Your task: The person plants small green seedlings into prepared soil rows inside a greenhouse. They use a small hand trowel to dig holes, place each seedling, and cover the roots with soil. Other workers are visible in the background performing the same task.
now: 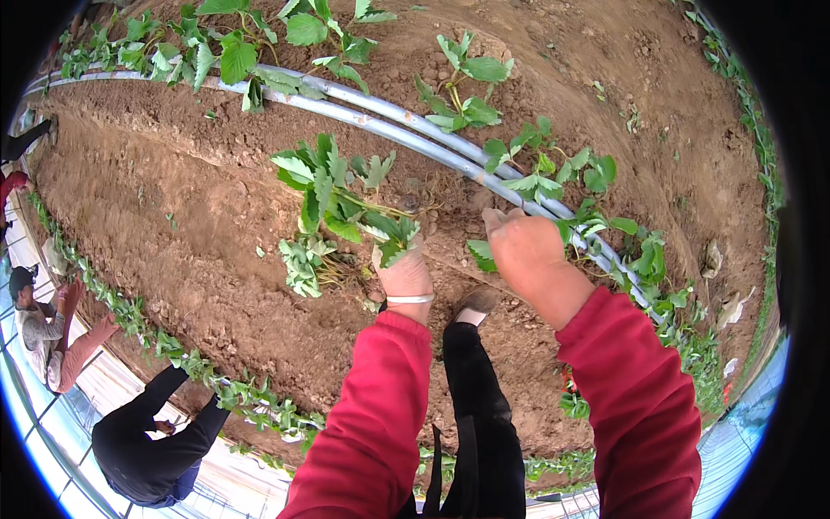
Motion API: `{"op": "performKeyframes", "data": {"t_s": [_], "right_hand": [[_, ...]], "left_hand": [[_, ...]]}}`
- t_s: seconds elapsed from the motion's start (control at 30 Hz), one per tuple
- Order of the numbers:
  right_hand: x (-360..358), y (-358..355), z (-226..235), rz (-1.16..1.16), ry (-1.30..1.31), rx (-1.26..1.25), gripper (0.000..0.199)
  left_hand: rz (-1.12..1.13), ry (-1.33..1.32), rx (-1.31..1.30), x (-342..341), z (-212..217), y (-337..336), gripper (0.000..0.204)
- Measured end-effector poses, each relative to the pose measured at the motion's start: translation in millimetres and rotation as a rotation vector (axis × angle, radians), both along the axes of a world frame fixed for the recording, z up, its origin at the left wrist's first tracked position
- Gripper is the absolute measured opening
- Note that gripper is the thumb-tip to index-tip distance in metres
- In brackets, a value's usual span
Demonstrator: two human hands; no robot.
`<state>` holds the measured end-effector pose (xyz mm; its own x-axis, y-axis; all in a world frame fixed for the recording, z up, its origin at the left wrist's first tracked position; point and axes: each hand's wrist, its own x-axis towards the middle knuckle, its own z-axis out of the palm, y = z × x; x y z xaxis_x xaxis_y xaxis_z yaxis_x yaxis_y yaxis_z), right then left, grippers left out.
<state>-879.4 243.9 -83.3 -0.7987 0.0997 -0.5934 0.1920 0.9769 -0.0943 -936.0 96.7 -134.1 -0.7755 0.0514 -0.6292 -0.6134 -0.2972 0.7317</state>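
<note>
My left hand (405, 275), with a white band at its wrist, is closed at a leafy strawberry seedling (393, 235); leaves cover its fingertips. Just beyond it a bunch of strawberry seedlings (324, 182) points its leaves left, its stems and thin brown roots reaching right. A wilted seedling (301, 264) lies on the soil left of that hand, roots toward it. My right hand (523, 251) is a closed fist low over the soil beside the pipes. Its fingers curl out of sight, hiding whatever they hold. A green leaf (482, 255) shows against its left side.
Two grey pipes (415, 138) run along the bed, with planted strawberry seedlings (471, 82) beside them. My shoe (475, 304) stands on the brown soil. A person in black (156, 441) bends over at the lower left; another person (43, 333) sits at the far left.
</note>
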Motion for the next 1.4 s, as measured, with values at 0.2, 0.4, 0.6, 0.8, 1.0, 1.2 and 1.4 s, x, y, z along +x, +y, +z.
{"op": "performKeyframes", "data": {"t_s": [0.2,0.4,0.6,0.8,1.0,1.2,1.4], "right_hand": [[3.9,3.0,2.7,-0.086,-0.054,-0.061,0.022],[7.8,-3.5,-0.2,-0.080,0.133,-0.092,0.028],[18.5,2.1,0.4,-0.118,0.077,-0.096,0.026],[19.8,2.3,-1.4,-0.163,0.120,-0.107,0.028],[26.2,12.2,11.3,-0.200,0.077,-0.096,0.033],[54.0,13.1,23.9,-0.322,0.063,-0.117,0.043],[56.8,12.1,19.5,-0.364,0.084,-0.162,0.047]], "left_hand": [[0.014,0.096,0.035,18.6,-17.4,5.7,0.030],[-0.367,0.541,-0.536,30.0,-60.6,-25.2,0.043],[-0.412,0.574,-0.499,41.1,-76.3,-0.6,0.041],[-0.667,0.772,-0.791,33.9,-84.9,-13.6,0.040],[-0.622,0.738,-0.833,35.9,-92.0,-18.7,0.035],[-0.452,0.503,-0.601,34.4,-67.9,8.6,0.039],[-0.500,0.565,-0.273,22.8,-80.8,9.4,0.038]]}}
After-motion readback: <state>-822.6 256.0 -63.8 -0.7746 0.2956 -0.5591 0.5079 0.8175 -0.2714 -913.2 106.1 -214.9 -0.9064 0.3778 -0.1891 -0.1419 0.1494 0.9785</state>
